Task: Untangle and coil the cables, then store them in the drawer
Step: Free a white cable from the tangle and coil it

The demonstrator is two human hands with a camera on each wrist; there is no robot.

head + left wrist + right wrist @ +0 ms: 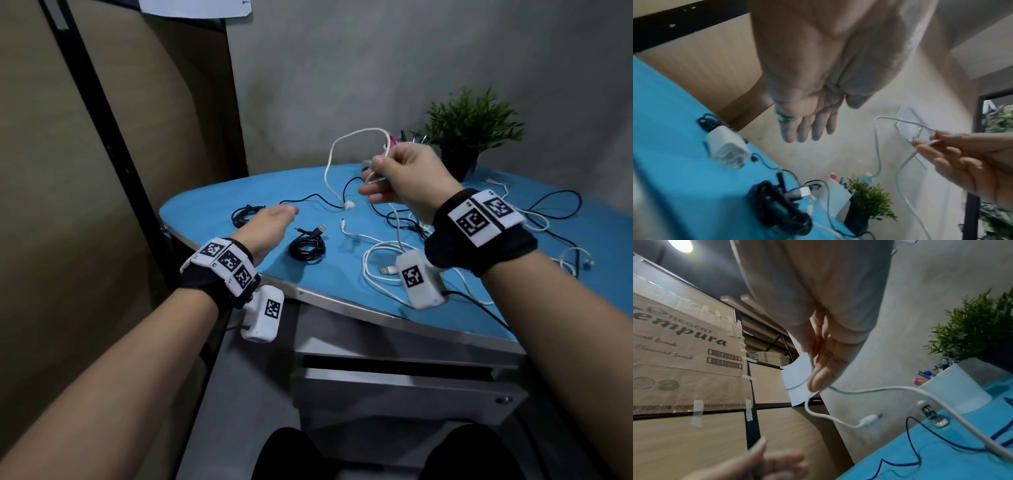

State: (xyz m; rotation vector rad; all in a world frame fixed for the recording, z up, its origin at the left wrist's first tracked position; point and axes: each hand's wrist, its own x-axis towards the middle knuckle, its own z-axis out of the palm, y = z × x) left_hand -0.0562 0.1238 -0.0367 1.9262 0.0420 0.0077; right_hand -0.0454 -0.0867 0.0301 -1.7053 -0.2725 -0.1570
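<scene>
My right hand (373, 178) is raised above the blue table (212, 205) and pinches a white cable (330, 161) between thumb and fingertips (815, 382). The cable arches up in a loop and drops to the table; its short free end with a white connector (871, 417) dangles below the pinch. My left hand (287, 212) hovers over the table's left part, fingers (805, 129) straight and holding nothing. A coiled black cable (306, 246) lies just right of it and another black bundle (245, 214) behind it. Loose white cables (376, 263) and black ones tangle under my right wrist.
A grey drawer (394, 380) under the table's front edge stands slightly ajar. A potted plant (469, 130) and a pen holder (953, 386) stand at the back right by the wall. A small white plug (349, 205) lies mid-table. Cardboard panels (102, 171) close the left side.
</scene>
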